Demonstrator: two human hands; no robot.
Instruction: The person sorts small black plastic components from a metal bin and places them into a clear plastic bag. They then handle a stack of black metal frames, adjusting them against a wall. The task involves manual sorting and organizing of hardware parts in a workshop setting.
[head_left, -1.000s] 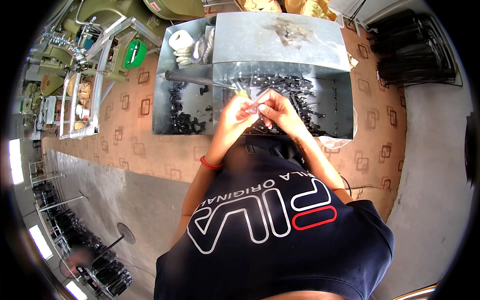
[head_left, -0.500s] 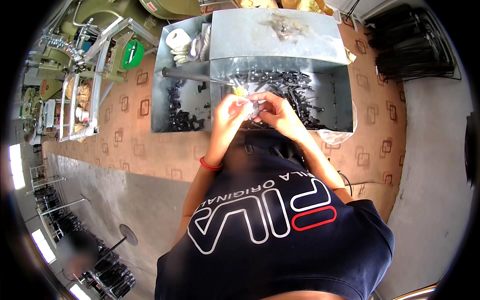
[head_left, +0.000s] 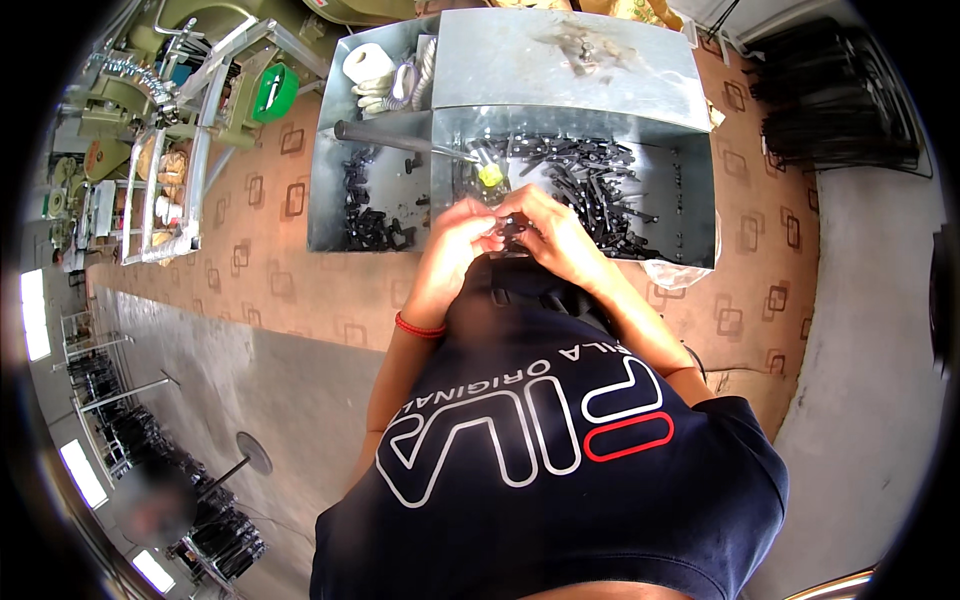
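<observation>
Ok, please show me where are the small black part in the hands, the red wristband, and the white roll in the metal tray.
small black part (head_left: 514,229), head view, on its middle between the fingertips.
red wristband (head_left: 418,328), head view, on the band's middle at the left wrist.
white roll (head_left: 367,63), head view, on its top face.

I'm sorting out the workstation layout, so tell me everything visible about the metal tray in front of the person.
The metal tray is a grey box of what looks like galvanised sheet, split by a wall into a narrower left compartment and a wider right one. Both hold loose small black parts; a flat metal lid or shelf covers the far end. A dark rod lies across the divider. It sits on patterned brown flooring. The left hand and right hand work together over its near edge.
</observation>
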